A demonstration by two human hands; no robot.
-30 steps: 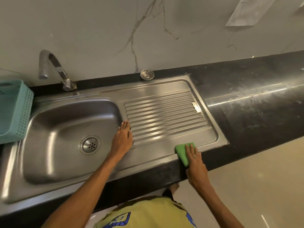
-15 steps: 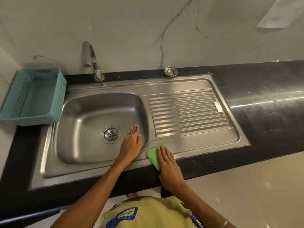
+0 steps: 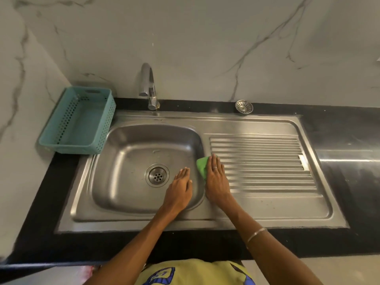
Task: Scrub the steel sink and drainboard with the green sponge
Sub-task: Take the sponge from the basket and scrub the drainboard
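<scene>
1. Right now the right hand [image 3: 216,179] lies flat on the green sponge [image 3: 202,164], fingers straight and pressed together, palm down; a ring shows on one finger and a thin bangle [image 3: 256,233] sits on the forearm.
2. Sponge sits on the steel strip btwn the sink bowl [image 3: 131,165] and the ribbed drainboard [image 3: 267,167], right at the bowl's right rim. Only its left part shows; the rest is under the fingers.
3. Left hand [image 3: 181,189] is just beside the right one, apart from it, over the bowl's near-right corner. Fingers straight, close together, holding nothing. Can't tell whether it touches the steel or hovers.
4. Drain strainer [image 3: 157,175] is fitted in the bowl floor, just left of the left fingertips.
5. Faucet [image 3: 148,87] stands at the back edge, spout pointing over the bowl.
6. Loose metal strainer cup [image 3: 244,106] rests on the black counter [image 3: 339,124] behind the drainboard, by the marble wall [image 3: 205,48].
7. Teal perforated basket [image 3: 79,121] sits on the counter's far-left corner, touching or nearly touching the sink's left edge.
8. Yellow shirt w/ blue print [image 3: 195,272] shows at the bottom edge.
</scene>
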